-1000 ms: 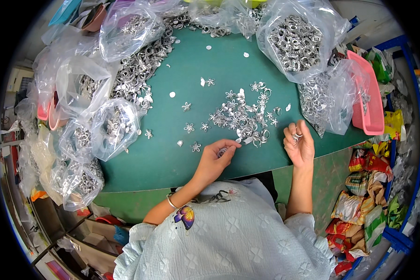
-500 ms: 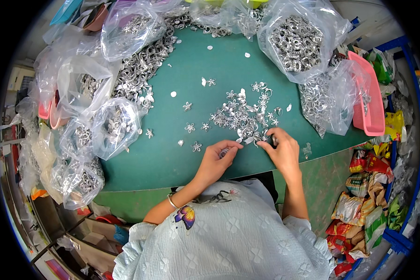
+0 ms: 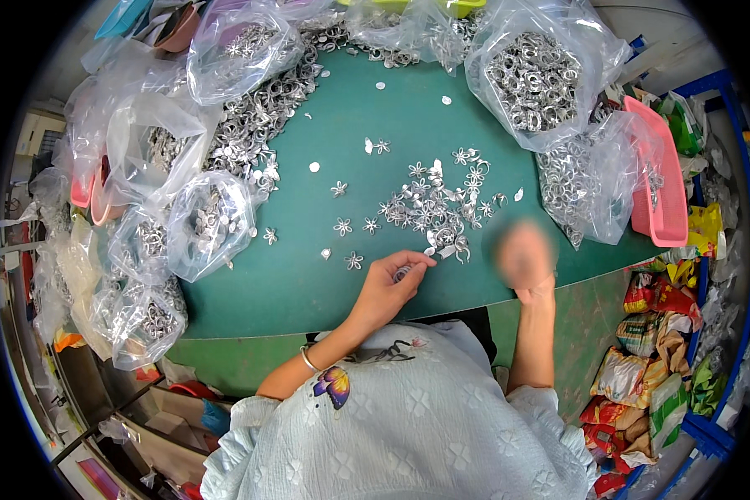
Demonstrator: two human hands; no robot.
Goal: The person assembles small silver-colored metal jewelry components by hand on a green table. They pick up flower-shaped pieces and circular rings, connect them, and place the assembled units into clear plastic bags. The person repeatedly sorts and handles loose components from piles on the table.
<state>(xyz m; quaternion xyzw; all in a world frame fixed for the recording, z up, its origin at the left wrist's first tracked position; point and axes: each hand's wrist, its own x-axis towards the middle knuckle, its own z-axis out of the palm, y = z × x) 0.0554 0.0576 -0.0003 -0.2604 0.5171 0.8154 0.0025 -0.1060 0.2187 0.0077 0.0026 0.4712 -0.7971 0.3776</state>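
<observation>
My left hand [image 3: 396, 279] rests low over the green table, fingers curled around several small silvery ring-like pieces [image 3: 402, 272] that show between thumb and palm. Its fingertips come close to the near edge of a loose pile of silver flower-shaped metal pieces [image 3: 429, 202]. To the right of that pile, over the table's front edge, is my right hand [image 3: 527, 257]. It is smeared, so its fingers and anything in them cannot be made out. Single metal flowers [image 3: 342, 226] and flat pale bits [image 3: 314, 167] lie scattered left of the pile.
Clear plastic bags of metal pieces stand at the left [image 3: 212, 225] and far right [image 3: 532, 79]. A long heap of silver parts [image 3: 254, 125] runs along the far left. A pink tray [image 3: 660, 183] sits at the right edge, near blue shelving [image 3: 708, 433] with colourful packages.
My right hand has left the near edge of the pile and moved right, turning as it went. My left hand keeps its place and its hold.
</observation>
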